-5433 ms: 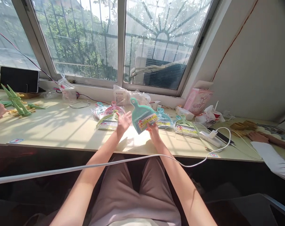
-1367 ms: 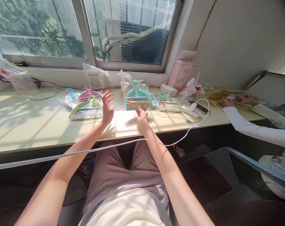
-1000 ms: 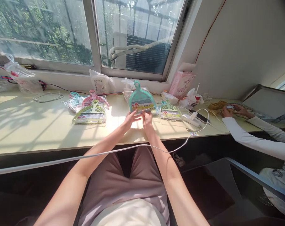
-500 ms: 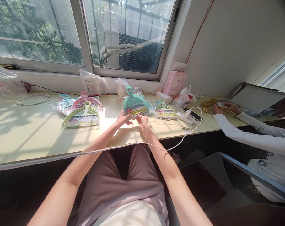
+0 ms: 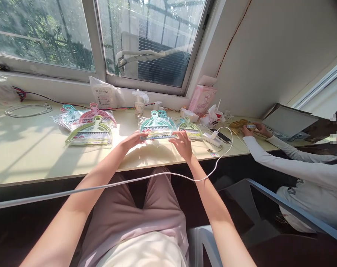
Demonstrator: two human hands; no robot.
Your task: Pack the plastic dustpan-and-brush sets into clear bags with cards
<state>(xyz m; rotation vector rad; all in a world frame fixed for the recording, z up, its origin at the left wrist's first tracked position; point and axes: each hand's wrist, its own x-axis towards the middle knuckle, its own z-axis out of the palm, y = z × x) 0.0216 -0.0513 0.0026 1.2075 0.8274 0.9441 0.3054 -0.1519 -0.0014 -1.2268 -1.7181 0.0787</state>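
A teal dustpan and brush set in clear wrapping stands tilted in front of me, its handle pointing to the window. My left hand grips its lower left corner. At the lower right corner, the bent fingers of my right hand pinch the wrapping's edge. Another teal set shows partly behind it. Right of my hands lies a green dustpan set. Over to the left, a green dustpan set leans in front of a pink one and a blue one.
A white cable hangs across my lap up to a power strip, beside a phone. A drink cup and a pink box stand near the window. At right, another person's hands hold a small object.
The teal set has come down and tilted back onto the table. My hands have moved apart to its two lower corners. The view has shifted slightly right.
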